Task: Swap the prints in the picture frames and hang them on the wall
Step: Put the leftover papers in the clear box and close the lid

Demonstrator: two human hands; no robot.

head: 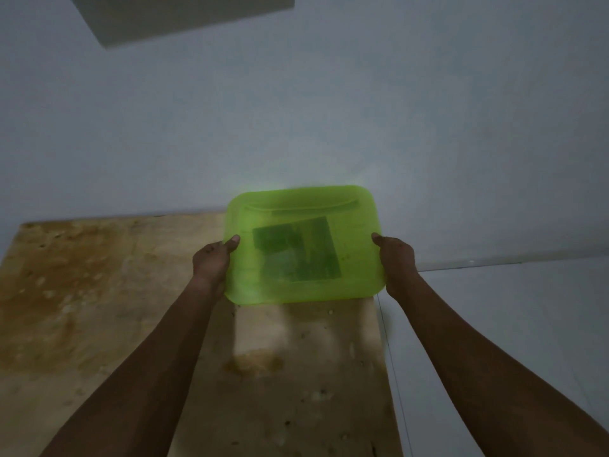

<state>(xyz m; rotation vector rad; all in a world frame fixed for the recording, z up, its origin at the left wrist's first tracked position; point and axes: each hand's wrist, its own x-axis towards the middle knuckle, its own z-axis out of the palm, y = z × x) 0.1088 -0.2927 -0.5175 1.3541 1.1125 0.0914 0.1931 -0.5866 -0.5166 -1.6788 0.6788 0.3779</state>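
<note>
Above the board, both hands, left and right, grip a blurred green tray, perhaps holding prints.

A translucent green rectangular plastic tray is held over the far right corner of a stained plywood worktop, close before a plain pale wall. The left hand grips the tray's left edge and the right hand grips its right edge, with the thumbs on top. Overlapping dark rectangular sheets show through the tray's middle, toward its right. A pale tiled floor lies right of the worktop. A pale boxy block juts out high at the upper left.
</note>
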